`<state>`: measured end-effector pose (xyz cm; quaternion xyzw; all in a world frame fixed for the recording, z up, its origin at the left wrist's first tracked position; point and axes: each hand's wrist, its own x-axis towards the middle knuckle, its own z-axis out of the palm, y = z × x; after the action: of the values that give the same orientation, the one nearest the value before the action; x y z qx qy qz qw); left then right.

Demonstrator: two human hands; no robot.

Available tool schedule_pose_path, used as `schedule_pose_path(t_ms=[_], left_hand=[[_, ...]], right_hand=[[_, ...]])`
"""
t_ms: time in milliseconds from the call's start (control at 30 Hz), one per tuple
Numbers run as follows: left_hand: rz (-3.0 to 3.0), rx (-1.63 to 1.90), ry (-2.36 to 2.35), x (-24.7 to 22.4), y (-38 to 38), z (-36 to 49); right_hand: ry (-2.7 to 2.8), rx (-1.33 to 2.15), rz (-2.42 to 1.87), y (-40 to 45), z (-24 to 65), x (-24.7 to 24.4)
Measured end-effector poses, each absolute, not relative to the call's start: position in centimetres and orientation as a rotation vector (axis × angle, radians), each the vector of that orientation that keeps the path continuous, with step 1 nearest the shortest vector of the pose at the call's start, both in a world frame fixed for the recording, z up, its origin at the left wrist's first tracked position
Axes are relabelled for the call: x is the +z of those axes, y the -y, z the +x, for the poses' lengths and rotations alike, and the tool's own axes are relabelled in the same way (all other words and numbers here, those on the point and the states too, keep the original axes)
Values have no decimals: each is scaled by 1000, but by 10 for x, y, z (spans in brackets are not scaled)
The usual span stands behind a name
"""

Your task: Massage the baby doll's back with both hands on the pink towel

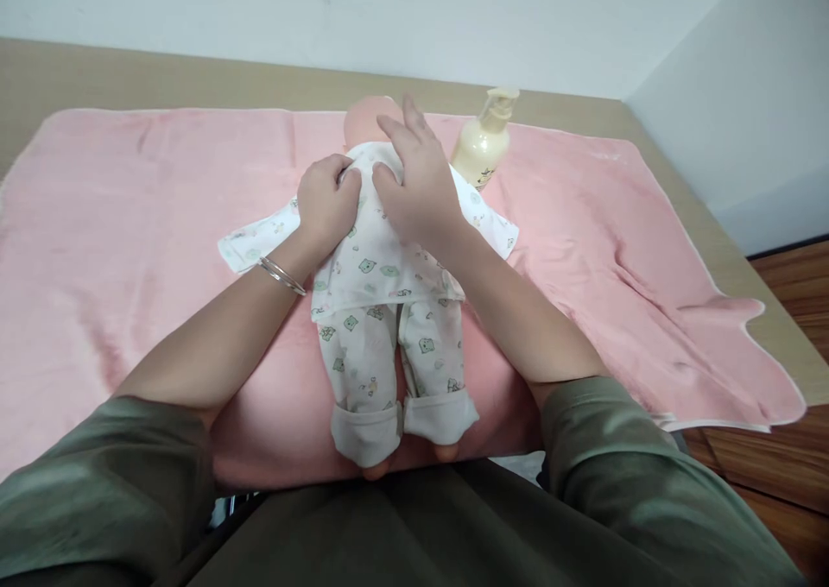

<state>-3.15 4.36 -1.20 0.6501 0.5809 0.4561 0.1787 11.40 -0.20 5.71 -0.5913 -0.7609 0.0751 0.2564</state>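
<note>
A baby doll (369,121) lies on the pink blanket with its feet toward me, its face mostly hidden behind my right hand. It wears a white long-sleeved top (382,268) printed with small green animals, and matching trousers (363,362) with turned-up cuffs. At the doll's shoulder on the left side, my left hand (329,197) is closed, fingers curled round the shoulder and thumb on the chest. My right hand (420,173) is open over the other side of the chest, its fingers apart and raised beside the head. Both sleeves spread outward.
A cream pump bottle (483,142) stands on the blanket beyond the doll's arm on the right. The pink blanket (161,250) covers most of the wooden table (686,181), with folds at its right side. A white wall (389,26) rises behind the table.
</note>
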Motion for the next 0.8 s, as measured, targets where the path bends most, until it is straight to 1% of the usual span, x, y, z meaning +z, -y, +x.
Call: schedule_pose_path(t_ms=[67,233,467,567,667,800], left_hand=[[1839,1314,-1626,-14,-45,-32],[1843,1374,-1620,-20,-50,-32],[1846,1298,-1640,-15,-44,-31],[1848,1310,-1621,-15,-43,-32],[1841,1319,-1629,-15,-43,-32],[1857,1285,-1642,-14,-42,-32]], right_hand=[[2107,171,-1643,2,112,52],[2299,240,-1669,2,107,41],[2176,134,-1625,10,108,54],[2238,232,-1678,3,111,47],[2258,356,-1606,-6,121,46],[2083,328,-1482,-13,136,54]])
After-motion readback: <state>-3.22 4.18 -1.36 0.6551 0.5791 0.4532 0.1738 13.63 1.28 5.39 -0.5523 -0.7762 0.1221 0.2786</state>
